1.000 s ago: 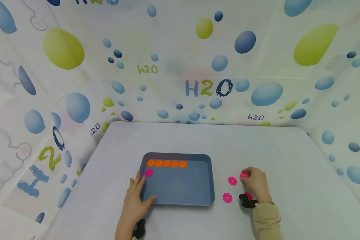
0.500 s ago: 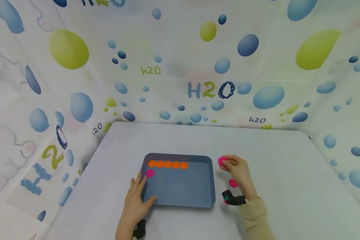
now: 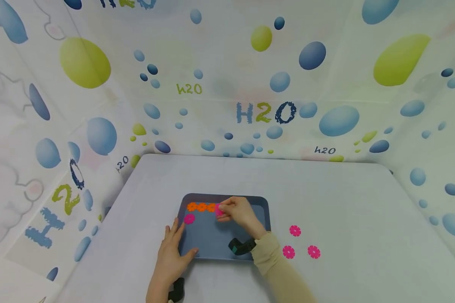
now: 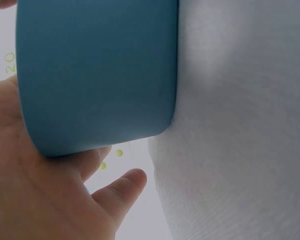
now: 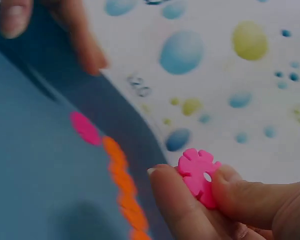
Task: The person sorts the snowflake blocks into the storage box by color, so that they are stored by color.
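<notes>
A pink notched disc (image 5: 196,172) is pinched between thumb and fingers of my right hand (image 3: 240,212), held above the blue-grey tray (image 3: 212,244). Along the tray's far side runs a row of orange notched discs (image 3: 201,207); my right hand hides its right end in the head view. Just in front of the row's left end lies another pink disc (image 3: 189,219). My left hand (image 3: 172,254) rests at the tray's left front corner, fingers spread and thumb over the front rim. In the left wrist view the tray wall (image 4: 100,75) covers part of this hand.
Three loose pink discs (image 3: 295,230) lie on the white tabletop to the right of the tray. Behind the table hangs a white sheet (image 3: 220,50) printed with blue and green ovals. A black wrist camera (image 3: 241,246) sits on my right wrist, over the tray.
My right hand has picked a pink disc off the table at right and carried it leftward over the tray. The left hand stays at the tray's corner.
</notes>
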`<state>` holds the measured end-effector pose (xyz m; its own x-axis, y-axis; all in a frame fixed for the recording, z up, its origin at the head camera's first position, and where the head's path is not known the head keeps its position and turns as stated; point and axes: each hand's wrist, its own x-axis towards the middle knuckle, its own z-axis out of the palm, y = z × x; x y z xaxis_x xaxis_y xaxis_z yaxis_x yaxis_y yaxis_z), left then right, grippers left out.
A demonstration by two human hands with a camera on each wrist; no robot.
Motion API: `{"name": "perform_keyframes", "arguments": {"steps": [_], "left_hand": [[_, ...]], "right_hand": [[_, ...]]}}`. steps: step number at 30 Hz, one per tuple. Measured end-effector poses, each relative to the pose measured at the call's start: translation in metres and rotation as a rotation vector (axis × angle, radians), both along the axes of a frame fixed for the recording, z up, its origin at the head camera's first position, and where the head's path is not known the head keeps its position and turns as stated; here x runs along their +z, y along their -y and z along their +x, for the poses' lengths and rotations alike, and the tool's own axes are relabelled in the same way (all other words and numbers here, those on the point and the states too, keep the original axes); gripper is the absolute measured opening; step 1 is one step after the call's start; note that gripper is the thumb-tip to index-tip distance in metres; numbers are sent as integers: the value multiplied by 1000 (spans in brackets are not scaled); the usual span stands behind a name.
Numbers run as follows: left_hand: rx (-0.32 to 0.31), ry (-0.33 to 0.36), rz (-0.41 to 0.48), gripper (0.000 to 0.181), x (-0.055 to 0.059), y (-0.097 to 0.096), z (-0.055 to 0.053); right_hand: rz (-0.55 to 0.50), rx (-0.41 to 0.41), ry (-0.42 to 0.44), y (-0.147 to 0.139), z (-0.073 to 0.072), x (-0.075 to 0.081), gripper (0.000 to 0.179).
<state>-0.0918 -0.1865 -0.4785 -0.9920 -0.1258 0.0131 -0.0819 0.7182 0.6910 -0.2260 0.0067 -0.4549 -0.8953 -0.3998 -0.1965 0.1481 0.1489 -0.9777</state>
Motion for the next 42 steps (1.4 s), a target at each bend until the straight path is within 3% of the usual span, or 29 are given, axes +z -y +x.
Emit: {"name": "perform_keyframes", "arguments": {"steps": [5, 12, 22, 28, 36, 42], "left_hand": [[3, -2, 6, 80, 0, -3, 0], [-12, -57, -11, 79, 2, -4, -1], [-14, -59, -2, 77, 1, -6, -3], [-3, -54, 2, 77, -1, -7, -2], [6, -25, -6, 79, -2, -4, 0], [2, -31, -27, 79, 0, 0, 2]], "right_hand": [[85, 92, 76, 30, 8, -15, 17], [165, 69, 133, 44, 6, -22, 27], [350, -41, 49, 60, 2, -30, 26], [429, -47, 8, 63, 2, -33, 35], [223, 12, 82, 42, 3, -22, 30], [179, -4, 41, 8, -3, 3, 32]]}}
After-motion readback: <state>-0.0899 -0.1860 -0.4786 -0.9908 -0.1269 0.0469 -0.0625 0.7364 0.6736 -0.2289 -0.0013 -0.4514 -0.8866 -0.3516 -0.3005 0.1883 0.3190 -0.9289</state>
